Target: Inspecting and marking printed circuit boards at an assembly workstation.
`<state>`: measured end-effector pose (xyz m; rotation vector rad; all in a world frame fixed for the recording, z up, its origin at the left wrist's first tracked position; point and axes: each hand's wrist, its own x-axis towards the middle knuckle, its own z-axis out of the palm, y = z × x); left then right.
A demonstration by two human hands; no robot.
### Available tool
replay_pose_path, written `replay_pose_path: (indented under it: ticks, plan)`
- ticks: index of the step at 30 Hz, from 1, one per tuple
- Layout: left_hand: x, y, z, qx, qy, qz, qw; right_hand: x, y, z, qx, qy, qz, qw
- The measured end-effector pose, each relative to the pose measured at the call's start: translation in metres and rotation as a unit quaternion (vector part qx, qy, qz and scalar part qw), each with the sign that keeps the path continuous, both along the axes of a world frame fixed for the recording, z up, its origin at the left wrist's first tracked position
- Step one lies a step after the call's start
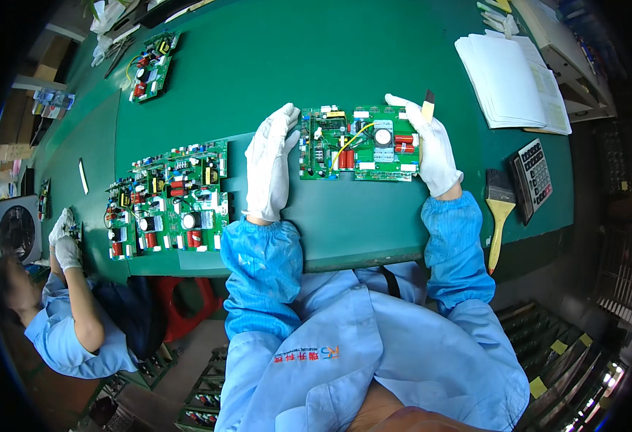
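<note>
A green circuit board (365, 147) with red capacitors, a round white-topped part and a yellow wire lies in front of me on the green table. My left hand (268, 169), in a white glove, is beside its left edge, fingers stretched out and close together. At the right edge is my right hand (437, 155), also gloved, one finger reaching over the board's top corner. A small brush-like tool (428, 108) with a pale body and dark tip sticks up from the right hand's grip. Its lower part is mostly hidden by the glove.
Several similar boards (175, 205) stand grouped at left, another board (152, 68) farther back. At right are a yellow-handled brush (499, 209), a calculator (532, 176) and papers (507, 83). A co-worker's gloved hands (65, 245) work at far left, near a fan (17, 229).
</note>
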<state>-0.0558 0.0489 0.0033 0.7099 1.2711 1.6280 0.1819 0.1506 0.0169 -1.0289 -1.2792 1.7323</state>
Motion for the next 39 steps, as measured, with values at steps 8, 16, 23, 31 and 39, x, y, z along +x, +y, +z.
replay_pose_path:
  ticks: [8, 16, 23, 31, 39]
  plan:
    - [0.004, 0.002, 0.014, 0.007, -0.084, 0.016, 0.996, -0.003, -0.005, -0.001, 0.036, 0.05, 0.007, 0.998]
    - [0.004, 0.003, 0.017, 0.055, -0.124, -0.027, 0.99, -0.001, -0.006, 0.0, 0.058, 0.019, -0.027, 0.998]
    - [0.002, 0.003, 0.015, 0.068, -0.135, -0.034, 0.988, 0.001, -0.007, 0.01, 0.043, 0.014, -0.023, 0.999]
    - [-0.001, 0.003, 0.013, 0.125, -0.13, -0.059, 0.982, 0.006, -0.005, 0.005, 0.021, 0.058, -0.023, 0.998]
    - [-0.007, 0.004, 0.016, 0.102, -0.01, 0.01, 0.995, 0.01, -0.008, 0.023, -0.034, 0.111, -0.034, 0.993]
